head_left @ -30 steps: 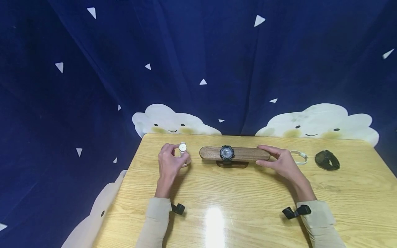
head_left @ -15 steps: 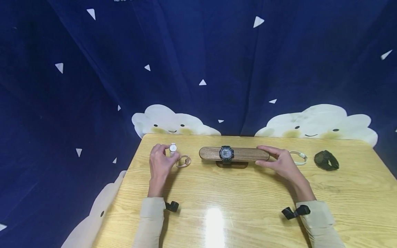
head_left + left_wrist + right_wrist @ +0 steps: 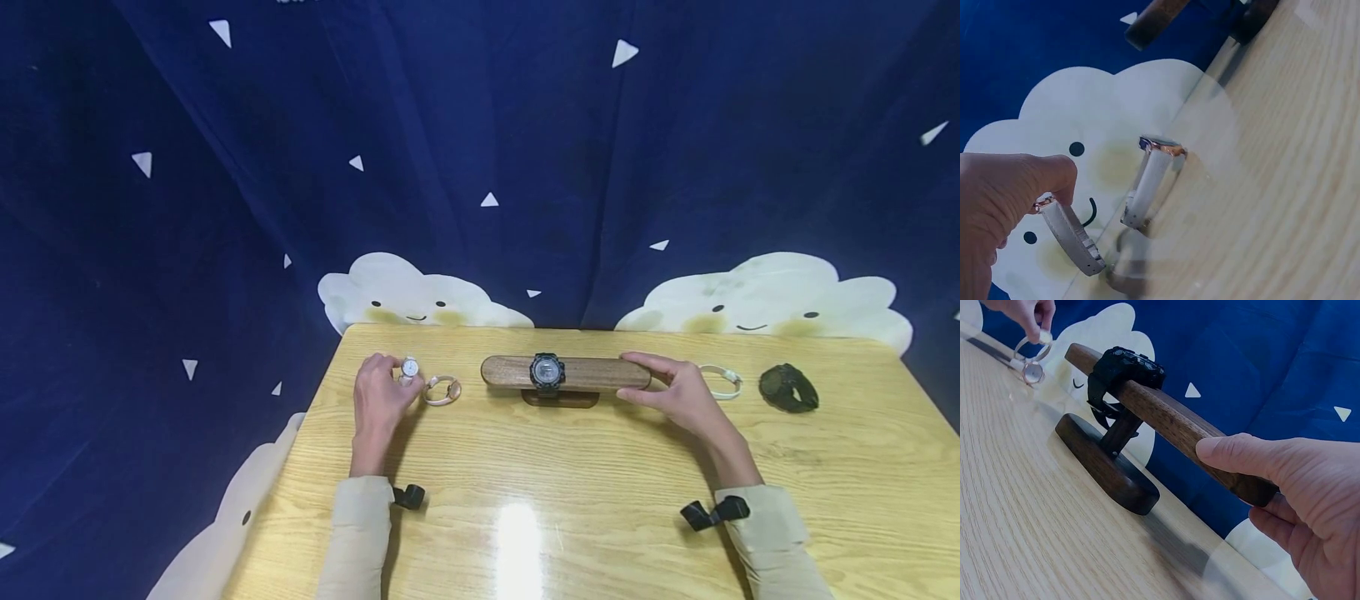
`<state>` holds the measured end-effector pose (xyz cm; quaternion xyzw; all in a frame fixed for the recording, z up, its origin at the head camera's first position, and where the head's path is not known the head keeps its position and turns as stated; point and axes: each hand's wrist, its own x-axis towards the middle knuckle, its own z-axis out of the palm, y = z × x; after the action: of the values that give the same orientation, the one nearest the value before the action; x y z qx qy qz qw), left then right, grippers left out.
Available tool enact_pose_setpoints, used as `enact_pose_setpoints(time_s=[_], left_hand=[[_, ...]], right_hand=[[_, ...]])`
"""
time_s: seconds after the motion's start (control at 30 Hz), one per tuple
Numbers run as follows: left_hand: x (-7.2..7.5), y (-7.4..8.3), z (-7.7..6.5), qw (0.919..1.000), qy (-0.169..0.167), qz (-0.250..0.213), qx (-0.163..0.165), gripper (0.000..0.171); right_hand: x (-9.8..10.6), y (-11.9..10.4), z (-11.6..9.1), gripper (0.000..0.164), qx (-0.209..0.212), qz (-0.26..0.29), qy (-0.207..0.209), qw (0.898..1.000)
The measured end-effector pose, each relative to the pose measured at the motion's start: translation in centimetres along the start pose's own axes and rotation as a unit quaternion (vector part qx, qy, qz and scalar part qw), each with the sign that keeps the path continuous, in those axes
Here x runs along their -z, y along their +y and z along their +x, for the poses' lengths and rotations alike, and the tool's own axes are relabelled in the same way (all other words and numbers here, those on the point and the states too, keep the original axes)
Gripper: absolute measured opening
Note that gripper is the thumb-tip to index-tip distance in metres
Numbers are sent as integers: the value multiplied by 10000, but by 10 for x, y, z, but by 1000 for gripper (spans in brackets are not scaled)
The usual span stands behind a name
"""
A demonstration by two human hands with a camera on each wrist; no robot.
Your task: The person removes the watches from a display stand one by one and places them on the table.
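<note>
My left hand [image 3: 381, 393] pinches a small white-strapped watch [image 3: 409, 367] by its case, left of the wooden stand. In the left wrist view, the looped strap [image 3: 1071, 240] hangs below the fingertips; whether it touches the table I cannot tell. Close to its right lies a second pale-strapped watch [image 3: 444, 391] with a rose-gold case. My right hand [image 3: 686, 397] grips the right end of a dark wooden watch stand [image 3: 600, 372], thumb on the near side and fingers beneath or behind. A chunky black watch [image 3: 547, 372] is wrapped round the bar, left of its middle.
Right of the stand, a white-strapped watch [image 3: 722, 381] and a black watch [image 3: 788, 388] lie on the wooden table [image 3: 600, 492]. A blue curtain [image 3: 480, 150] with white clouds hangs at the table's back edge.
My left hand has moved left, away from the stand, and lower with the white watch, uncovering the rose-gold watch. The right hand keeps its grip on the stand.
</note>
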<state>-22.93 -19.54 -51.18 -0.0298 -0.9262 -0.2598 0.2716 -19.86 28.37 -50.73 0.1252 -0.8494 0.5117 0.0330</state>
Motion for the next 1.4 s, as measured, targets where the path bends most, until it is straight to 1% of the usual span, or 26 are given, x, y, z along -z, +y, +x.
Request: enact_pose_setpoints(time_s=[0.07,0.23,0.47,0.6,0.73,1.07,1.17,1.3,1.4], left_hand=[[-1,-1,0,9998,-174,82,29,28],[-5,-2,-2,9992,-359,178,-91,25],[-7,-5,-4,9973,-479,493,-275,23],[-7,-5,-4,9960,-593,623,-244,21],[-9,-7,-4,9945,-720,726,-222,23],[-13,-9,-6,9922,-796,916,-273,22],[-12,-8,-6,9909,-845,1008,-287,26],[-10,-6,-6,9882,-993,1125,-291,41],[-7,-4,-5,9872,-1035,1182,-274,51]], right_hand=[[0,0,0,57,3,10,0,10000],[0,1,0,57,46,57,-18,10000],[0,2,1,58,31,20,-11,10000],[1,1,0,57,55,26,-30,10000],[1,0,0,57,71,-24,-15,10000],[1,0,1,58,89,94,-22,9999],[1,0,1,59,75,136,-40,9999],[1,0,2,59,90,156,-50,9998],[1,0,2,59,123,171,-50,9998]])
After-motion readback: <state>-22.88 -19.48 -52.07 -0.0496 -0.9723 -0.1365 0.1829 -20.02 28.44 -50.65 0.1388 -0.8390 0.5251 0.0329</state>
